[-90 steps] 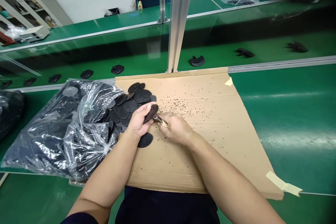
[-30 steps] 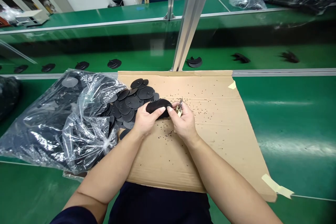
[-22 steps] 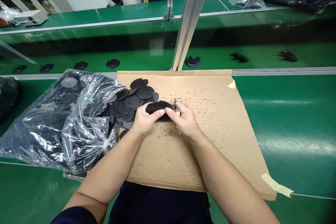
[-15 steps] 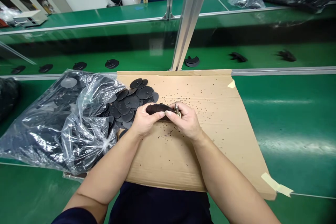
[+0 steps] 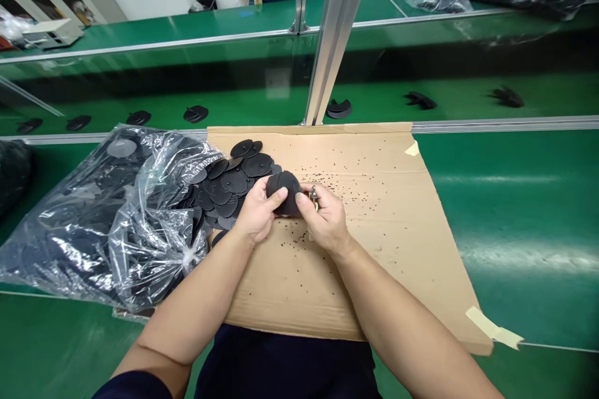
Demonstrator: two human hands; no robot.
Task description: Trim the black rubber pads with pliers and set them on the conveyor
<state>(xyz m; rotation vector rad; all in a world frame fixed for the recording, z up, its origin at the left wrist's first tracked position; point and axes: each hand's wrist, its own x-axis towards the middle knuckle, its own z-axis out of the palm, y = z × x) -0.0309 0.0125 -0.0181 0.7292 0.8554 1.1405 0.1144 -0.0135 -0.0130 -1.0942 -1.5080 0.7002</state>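
A round black plastic disc is held up over the cardboard, its flat face turned toward me. My left hand grips its left side, thumb on the face and fingers behind. At the disc's right edge, my right hand is closed, with its thumb tip against the rim. A small shiny metal tool, like a clipper, is tucked in the fingers of my right hand; most of it is hidden. Just left of my left hand lies a pile of similar black discs, overlapping one another.
A clear plastic bag full of black discs lies at the left. Tiny black bits dot the cardboard sheet, which is taped at the right. Behind it stands a metal post, and spaced black parts lie on a green belt.
The disc has tilted up, from nearly edge-on to showing its broad face. My right hand has shifted slightly left and down, still with the metal tool.
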